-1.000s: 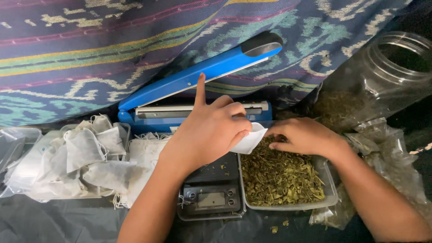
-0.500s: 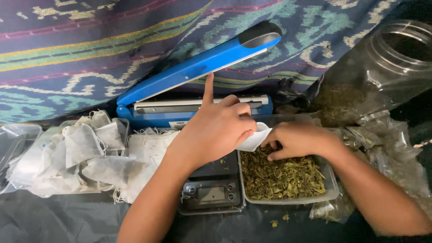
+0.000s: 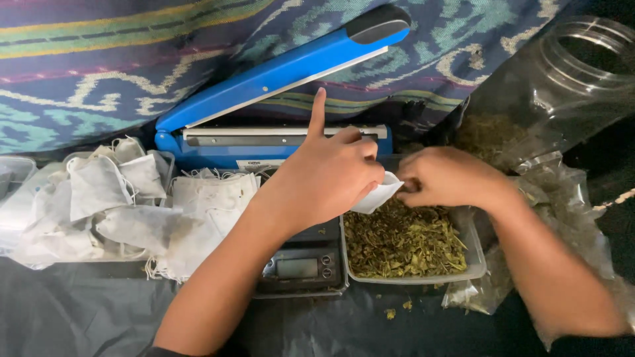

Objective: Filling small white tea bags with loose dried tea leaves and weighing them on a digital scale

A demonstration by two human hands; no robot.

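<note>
A: Left hand?
B: Pinching a small white bag, thumb and curled fingers on it, index finger sticking straight up. Bag's held open over the far-left corner of the tray.

A: Right hand?
B: Fingers bunched together at the bag's mouth, tips down. Can't tell if there are leaves between them, the tips are hidden. It sits just above the dried leaves.

A: Tray?
B: Clear plastic, rectangular, full of green-brown leaves. On the dark cloth, right of the scale, the 2 touching or nearly so.

A: Scale?
B: Small, dark, with a display and buttons on the near side. Left forearm crosses over it.

A: Behind the hands?
B: Blue sealer, arm raised, black handle at the upper end. Its base lies along the far side of the scale and tray.

A: Left side?
B: Pile of white bags with strings, some in a clear container at the left edge, more heaped loose beside the scale.

A: Right side?
B: Big clear jar tipped on its side, mouth at the upper right, some leaves inside. Crumpled clear plastic below it, near the right wrist. A few leaf crumbs on the cloth in front of the tray.

A: Backdrop?
B: Patterned woven fabric, striped, across the far side.
</note>
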